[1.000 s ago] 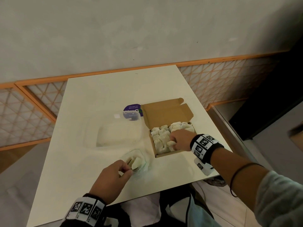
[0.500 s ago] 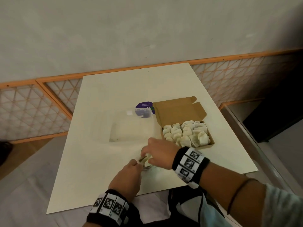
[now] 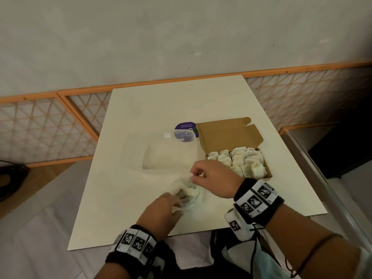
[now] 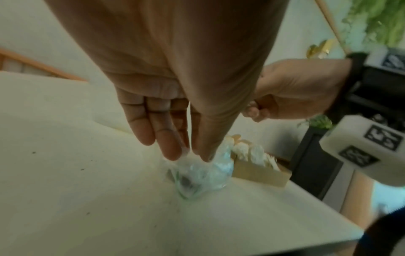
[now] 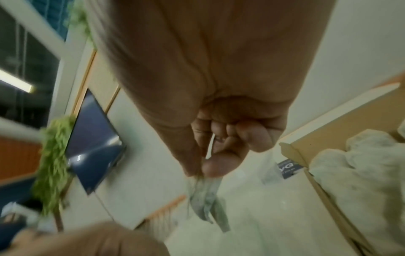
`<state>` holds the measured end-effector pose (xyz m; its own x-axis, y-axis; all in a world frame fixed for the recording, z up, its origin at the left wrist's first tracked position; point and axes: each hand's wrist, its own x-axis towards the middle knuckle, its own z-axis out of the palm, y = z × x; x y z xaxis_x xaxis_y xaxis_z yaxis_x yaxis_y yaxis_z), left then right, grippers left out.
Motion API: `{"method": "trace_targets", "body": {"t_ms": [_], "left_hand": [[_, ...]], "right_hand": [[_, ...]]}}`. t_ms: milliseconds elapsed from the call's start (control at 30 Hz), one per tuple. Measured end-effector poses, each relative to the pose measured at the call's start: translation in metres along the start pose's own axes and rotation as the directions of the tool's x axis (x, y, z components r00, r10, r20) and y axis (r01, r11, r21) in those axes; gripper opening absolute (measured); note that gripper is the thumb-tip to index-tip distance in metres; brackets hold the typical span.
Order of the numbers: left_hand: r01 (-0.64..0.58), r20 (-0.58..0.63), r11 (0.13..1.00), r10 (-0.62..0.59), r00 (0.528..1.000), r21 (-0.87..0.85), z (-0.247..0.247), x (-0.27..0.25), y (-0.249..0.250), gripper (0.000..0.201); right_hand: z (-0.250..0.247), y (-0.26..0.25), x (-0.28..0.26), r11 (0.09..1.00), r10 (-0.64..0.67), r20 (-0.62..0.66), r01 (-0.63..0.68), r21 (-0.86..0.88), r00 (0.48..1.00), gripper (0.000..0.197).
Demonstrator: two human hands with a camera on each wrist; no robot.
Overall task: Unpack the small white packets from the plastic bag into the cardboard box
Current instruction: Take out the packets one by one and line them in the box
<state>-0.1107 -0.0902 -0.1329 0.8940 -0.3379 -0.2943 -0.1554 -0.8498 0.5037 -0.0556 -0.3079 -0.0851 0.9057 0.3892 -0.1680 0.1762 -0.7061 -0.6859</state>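
Observation:
A small clear plastic bag [image 3: 188, 195] lies on the white table near its front edge, with a few white packets [image 3: 190, 191] showing through it. My left hand [image 3: 177, 205] pinches the bag's near side between thumb and fingers [image 4: 173, 152]. My right hand [image 3: 192, 176] pinches the bag's upper edge and holds the film [image 5: 208, 195] up. To the right of both hands, the open cardboard box [image 3: 227, 135] is packed with several white packets [image 3: 239, 162].
A clear plastic tub [image 3: 161, 152] stands on the table [image 3: 161, 109] left of the box, with a purple round label [image 3: 186, 130] behind it. An orange lattice rail runs along the table's far and left sides. The table's front edge is close to my wrists.
My right hand has left the box and come over to the bag, where it now pinches the upper edge. My left hand has stayed on the bag.

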Motion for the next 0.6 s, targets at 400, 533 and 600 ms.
{"method": "trace_targets", "body": {"t_ms": [400, 533, 600], "left_hand": [[-0.065, -0.217, 0.843, -0.063, 0.974, -0.535, -0.075, -0.019, 0.053, 0.047], [-0.052, -0.146, 0.849, -0.029, 0.989, -0.526, -0.066, -0.018, 0.058, 0.031], [-0.062, -0.173, 0.853, -0.033, 0.984, -0.518, -0.061, -0.018, 0.059, 0.015]], "right_hand": [[-0.025, -0.018, -0.020, 0.934, -0.031, -0.021, 0.037, 0.355, 0.999, 0.014], [-0.021, -0.021, -0.021, 0.908, -0.041, -0.036, 0.052, 0.416, 0.999, 0.013], [-0.018, -0.021, -0.022, 0.898, -0.028, -0.048, 0.046, 0.438, 0.998, 0.013]]}}
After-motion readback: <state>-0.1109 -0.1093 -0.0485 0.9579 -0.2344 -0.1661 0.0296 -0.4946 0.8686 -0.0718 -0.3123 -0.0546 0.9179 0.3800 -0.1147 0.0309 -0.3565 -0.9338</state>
